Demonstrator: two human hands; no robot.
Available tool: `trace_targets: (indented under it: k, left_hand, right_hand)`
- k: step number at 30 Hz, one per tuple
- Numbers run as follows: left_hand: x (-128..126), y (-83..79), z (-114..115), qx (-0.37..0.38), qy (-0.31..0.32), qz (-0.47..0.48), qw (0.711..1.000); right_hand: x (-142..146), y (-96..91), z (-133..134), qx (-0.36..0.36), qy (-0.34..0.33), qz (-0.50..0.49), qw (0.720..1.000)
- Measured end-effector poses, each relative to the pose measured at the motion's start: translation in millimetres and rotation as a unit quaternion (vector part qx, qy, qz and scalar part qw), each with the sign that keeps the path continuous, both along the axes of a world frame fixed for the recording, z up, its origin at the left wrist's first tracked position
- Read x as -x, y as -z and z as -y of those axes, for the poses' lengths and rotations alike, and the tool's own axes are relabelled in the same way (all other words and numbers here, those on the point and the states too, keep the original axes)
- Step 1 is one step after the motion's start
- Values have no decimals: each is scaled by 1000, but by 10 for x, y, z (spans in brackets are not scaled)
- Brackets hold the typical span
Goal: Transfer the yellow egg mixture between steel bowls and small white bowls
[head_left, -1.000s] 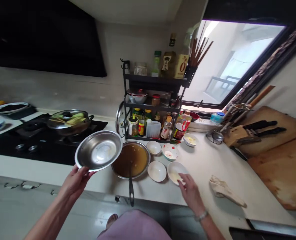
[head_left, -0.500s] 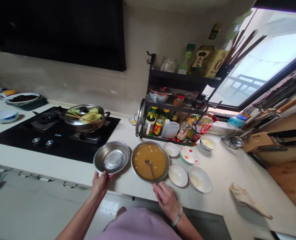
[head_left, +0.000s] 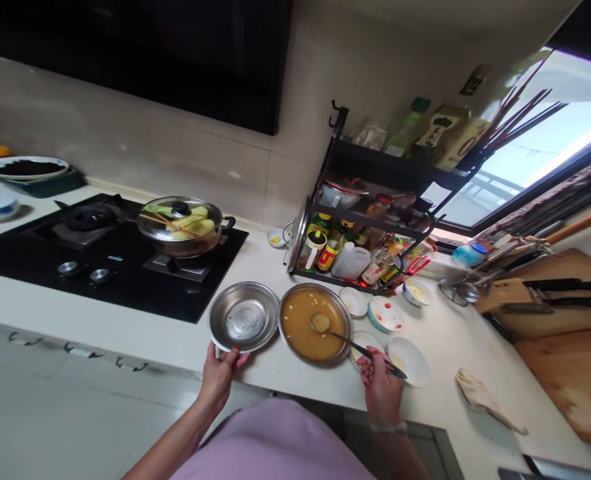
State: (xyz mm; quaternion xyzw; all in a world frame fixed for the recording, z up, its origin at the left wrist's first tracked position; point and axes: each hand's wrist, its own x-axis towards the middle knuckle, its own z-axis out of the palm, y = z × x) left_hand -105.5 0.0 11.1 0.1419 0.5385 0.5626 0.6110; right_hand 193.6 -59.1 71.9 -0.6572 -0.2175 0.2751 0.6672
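Observation:
My left hand [head_left: 221, 375] grips the near rim of an empty steel bowl [head_left: 244, 317], thumb on top and fingers beneath. Right beside it stands a second steel bowl [head_left: 300, 337], filled with brown liquid with small pale bits floating in it. My right hand [head_left: 381, 387] is closed around the dark handle of a ladle [head_left: 342, 339]. The ladle's round head lies at the liquid's surface with some liquid in it, and its handle slants over the small white bowls [head_left: 411, 363] on the right.
At the left, a lidded pan [head_left: 181, 230] with green pieces and chopsticks sits on the black gas hob [head_left: 125, 267]. A seasoning rack [head_left: 375, 217] stands against the wall. A cloth [head_left: 488, 400] and a knife block [head_left: 510, 290] are on the right.
My right hand has moved right and raised the ladle's head to the surface; the handle now slants rightward. My left hand still holds the empty bowl. The whole view has shifted and tilted.

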Motion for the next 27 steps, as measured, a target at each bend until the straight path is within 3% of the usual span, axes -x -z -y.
trace_targets:
  k: [12, 17, 20, 23, 27]
  left_hand:
    - [316, -41, 14, 48, 45, -3, 998]
    - [424, -88, 61, 61, 59, 2, 996]
    - [491, -92, 77, 60, 71, 4, 996]
    - [552, -87, 84, 64, 80, -1, 995]
    - [617, -50, 86, 61, 82, 1, 995]
  right_hand:
    - [515, -290, -105, -16, -58, -18, 998]
    - [861, -210, -243, -19, -131, -20, 991]
    - [1030, -72, -288, -27, -191, 59, 980]
    - [1136, 20, -269, -58, -247, 208, 944]
    - [1135, -29, -178, -127, -317, 403, 849]
